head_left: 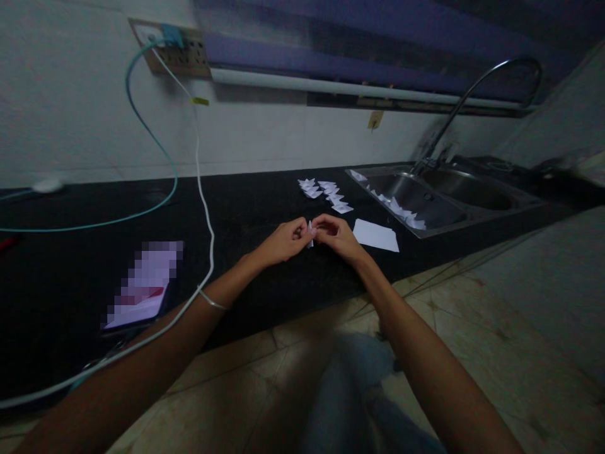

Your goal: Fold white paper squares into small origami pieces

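A small folded piece of white paper [310, 242] is pinched between my two hands, just above the dark counter. My left hand [287, 241] grips it from the left, thumb and fingers closed. From the other side, my right hand [336, 236] holds it with its fingertips. Much of the paper is hidden behind the fingers. To the right of my right hand lies a stack of flat white paper sheets [377, 235]. Beyond the hands sit several folded paper pieces [331, 189] with pointed tips, and more folded paper pieces [401, 211] line the sink's near-left rim.
A double steel sink [444, 231] with a curved faucet [449, 116] is at the right. A lit phone [146, 284] lies on the counter [246, 195] at left. A white cable [205, 214] hangs from the wall outlet [182, 53] and crosses my left forearm; a teal cable [146, 126] loops behind.
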`<state>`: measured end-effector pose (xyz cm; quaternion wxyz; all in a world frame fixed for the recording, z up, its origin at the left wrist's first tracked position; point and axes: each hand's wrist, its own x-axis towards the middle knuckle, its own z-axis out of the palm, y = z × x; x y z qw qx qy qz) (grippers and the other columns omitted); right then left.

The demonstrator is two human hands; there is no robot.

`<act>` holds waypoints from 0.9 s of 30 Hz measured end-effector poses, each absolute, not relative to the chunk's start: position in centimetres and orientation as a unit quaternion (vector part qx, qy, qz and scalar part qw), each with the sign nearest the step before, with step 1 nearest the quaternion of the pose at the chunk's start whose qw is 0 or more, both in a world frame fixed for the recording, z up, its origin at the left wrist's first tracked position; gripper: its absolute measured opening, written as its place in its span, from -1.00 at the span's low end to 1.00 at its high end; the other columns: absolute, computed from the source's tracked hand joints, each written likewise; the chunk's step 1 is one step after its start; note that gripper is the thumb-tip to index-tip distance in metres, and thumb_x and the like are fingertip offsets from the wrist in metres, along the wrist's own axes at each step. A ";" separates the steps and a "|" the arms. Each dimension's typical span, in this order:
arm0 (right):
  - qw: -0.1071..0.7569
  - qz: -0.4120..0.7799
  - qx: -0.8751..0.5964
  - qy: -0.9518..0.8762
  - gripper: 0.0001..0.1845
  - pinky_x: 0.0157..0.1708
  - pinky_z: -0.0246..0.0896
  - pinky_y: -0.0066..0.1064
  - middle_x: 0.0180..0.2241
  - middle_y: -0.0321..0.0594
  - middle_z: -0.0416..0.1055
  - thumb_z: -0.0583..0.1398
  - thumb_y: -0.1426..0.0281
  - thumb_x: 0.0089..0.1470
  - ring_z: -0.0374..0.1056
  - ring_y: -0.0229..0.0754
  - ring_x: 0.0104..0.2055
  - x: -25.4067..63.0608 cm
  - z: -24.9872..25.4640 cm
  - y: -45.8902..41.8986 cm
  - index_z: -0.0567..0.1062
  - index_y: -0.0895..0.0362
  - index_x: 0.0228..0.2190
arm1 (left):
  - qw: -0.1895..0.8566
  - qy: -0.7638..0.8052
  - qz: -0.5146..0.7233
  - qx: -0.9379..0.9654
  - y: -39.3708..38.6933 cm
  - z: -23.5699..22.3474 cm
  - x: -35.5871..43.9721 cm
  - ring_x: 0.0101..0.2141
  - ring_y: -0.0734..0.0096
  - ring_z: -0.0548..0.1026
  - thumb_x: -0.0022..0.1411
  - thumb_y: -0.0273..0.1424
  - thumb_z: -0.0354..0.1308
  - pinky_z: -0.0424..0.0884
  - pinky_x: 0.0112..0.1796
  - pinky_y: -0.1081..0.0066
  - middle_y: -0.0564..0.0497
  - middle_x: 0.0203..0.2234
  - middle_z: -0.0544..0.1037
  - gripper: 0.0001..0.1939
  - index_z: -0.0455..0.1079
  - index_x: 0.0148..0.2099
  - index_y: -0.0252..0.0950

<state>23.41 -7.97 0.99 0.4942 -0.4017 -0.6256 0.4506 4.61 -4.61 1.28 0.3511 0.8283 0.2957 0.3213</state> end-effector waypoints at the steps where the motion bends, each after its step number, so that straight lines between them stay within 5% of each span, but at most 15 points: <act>1: 0.497 0.452 -0.402 -0.622 -0.71 -0.36 0.17 -0.43 -0.43 -0.34 0.45 0.40 0.28 -0.09 0.32 -0.30 -0.42 23.4 1.0 -8.0 0.50 0.13 -0.34 | 0.350 0.305 0.323 0.825 -4.6 1.3 4.7 -0.53 0.52 0.27 0.34 -0.13 0.09 0.17 -0.48 0.49 0.12 -0.54 0.34 -0.68 0.24 -0.33 -0.26; 14: 0.493 0.463 -0.387 -0.627 -0.69 -0.17 0.31 -0.34 -0.33 -0.26 0.50 0.42 0.25 -0.09 0.40 -0.24 -0.29 23.0 1.4 -8.4 0.55 0.12 -0.30 | 0.315 0.301 0.297 0.849 -3.7 0.5 4.4 -0.41 0.40 0.36 0.45 -0.18 -0.11 0.24 -0.37 0.42 0.06 -0.44 0.39 -0.71 0.19 -0.28 -0.23; 22: 0.493 0.473 -0.358 -0.636 -0.53 -0.13 0.33 -0.33 -0.29 -0.29 0.52 0.39 0.29 -0.04 0.45 -0.22 -0.24 23.4 1.0 -8.1 0.54 0.04 -0.04 | 0.386 0.277 0.296 0.829 -3.9 0.9 4.4 -0.24 0.31 0.41 0.42 -0.10 -0.07 0.34 -0.23 0.37 -0.03 -0.28 0.47 -0.67 0.31 -0.15 -0.25; 27: 0.505 0.451 -0.378 -0.632 -0.63 -0.04 0.33 -0.27 -0.18 -0.22 0.58 0.39 0.27 -0.04 0.47 -0.17 -0.16 23.6 0.6 -7.8 0.60 0.06 -0.14 | 0.369 0.315 0.307 0.819 -4.0 0.7 4.4 -0.35 0.40 0.37 0.33 -0.04 0.09 0.27 -0.35 0.42 0.02 -0.33 0.43 -0.64 0.28 -0.19 -0.25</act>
